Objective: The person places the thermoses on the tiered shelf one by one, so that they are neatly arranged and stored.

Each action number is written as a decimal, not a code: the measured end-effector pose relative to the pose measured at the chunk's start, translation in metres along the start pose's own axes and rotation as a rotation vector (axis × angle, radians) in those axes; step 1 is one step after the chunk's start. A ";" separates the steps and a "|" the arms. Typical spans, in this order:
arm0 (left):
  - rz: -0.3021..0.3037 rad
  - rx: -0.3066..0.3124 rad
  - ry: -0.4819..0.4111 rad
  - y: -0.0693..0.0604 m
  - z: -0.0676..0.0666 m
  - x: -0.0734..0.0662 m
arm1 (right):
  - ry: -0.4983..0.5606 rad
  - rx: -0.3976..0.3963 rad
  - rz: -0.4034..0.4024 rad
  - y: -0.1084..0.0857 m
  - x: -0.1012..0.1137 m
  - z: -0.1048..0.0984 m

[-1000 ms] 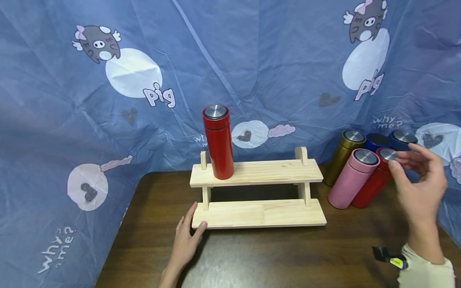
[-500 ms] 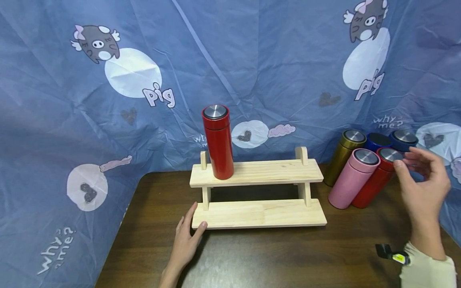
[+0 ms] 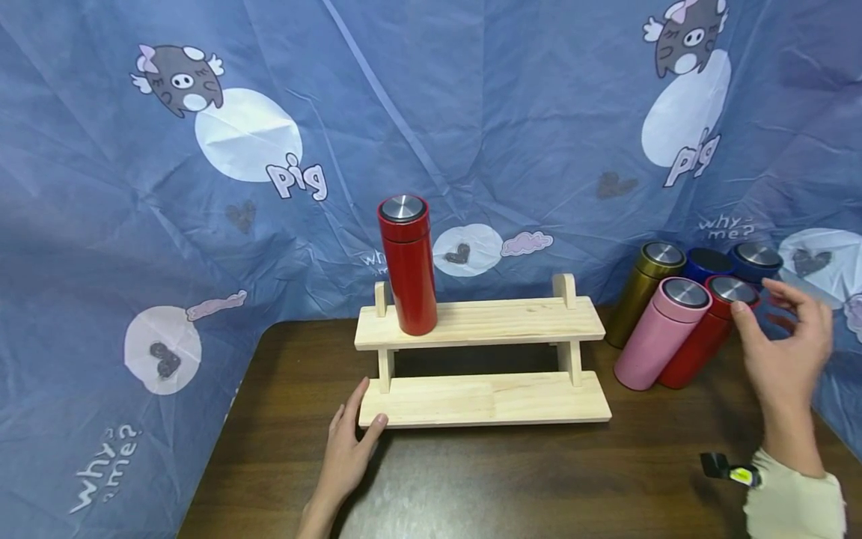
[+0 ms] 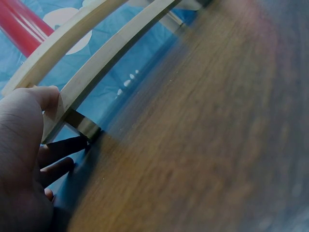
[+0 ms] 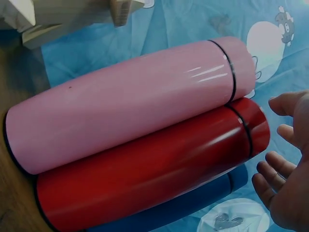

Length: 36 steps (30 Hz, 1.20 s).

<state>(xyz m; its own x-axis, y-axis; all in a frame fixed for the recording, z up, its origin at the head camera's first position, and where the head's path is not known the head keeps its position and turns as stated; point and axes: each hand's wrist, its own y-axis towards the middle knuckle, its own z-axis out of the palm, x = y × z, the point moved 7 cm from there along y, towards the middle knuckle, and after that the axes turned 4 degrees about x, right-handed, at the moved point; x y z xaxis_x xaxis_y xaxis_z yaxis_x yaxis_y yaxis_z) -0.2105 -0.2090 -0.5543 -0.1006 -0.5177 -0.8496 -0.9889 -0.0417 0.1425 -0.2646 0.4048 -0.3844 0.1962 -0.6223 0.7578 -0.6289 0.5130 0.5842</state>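
Observation:
A two-tier wooden rack stands on the table. On its upper shelf, toward the left end, a red thermos bottle stands upright. My left hand grips the left end of the lower shelf; the left wrist view shows the thumb on the board and the other fingers below it. At the right, my right hand hovers beside the lid of a second red thermos bottle, fingers loosely bent and holding nothing. The right wrist view shows a gap between that hand and the bottle. A pink thermos bottle touches the red one.
Behind the pink and red bottles stand a gold thermos bottle and two blue ones, a dark-lidded bottle and a silver-lidded bottle, mostly hidden. A blue patterned cloth hangs behind the brown table.
My right hand shifts slightly right, then back left and a little lower near the red bottle's lid. The left hand, rack and bottles stay where they were.

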 end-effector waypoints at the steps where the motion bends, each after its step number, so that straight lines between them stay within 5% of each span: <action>1: 0.000 0.000 0.000 0.000 0.000 0.000 | -0.008 0.005 0.006 0.000 -0.002 0.001; 14: 0.001 -0.001 -0.006 -0.001 0.000 0.001 | 0.142 0.072 0.073 0.001 -0.033 0.019; 36: 0.005 0.000 -0.009 -0.001 0.000 0.000 | 0.455 0.094 0.066 -0.003 -0.040 0.031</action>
<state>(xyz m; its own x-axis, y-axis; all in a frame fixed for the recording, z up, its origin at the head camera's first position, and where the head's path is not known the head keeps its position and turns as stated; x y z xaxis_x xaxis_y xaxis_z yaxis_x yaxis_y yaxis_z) -0.2099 -0.2090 -0.5542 -0.1069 -0.5107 -0.8531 -0.9884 -0.0387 0.1470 -0.2936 0.4096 -0.4251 0.4499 -0.2566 0.8554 -0.7127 0.4740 0.5171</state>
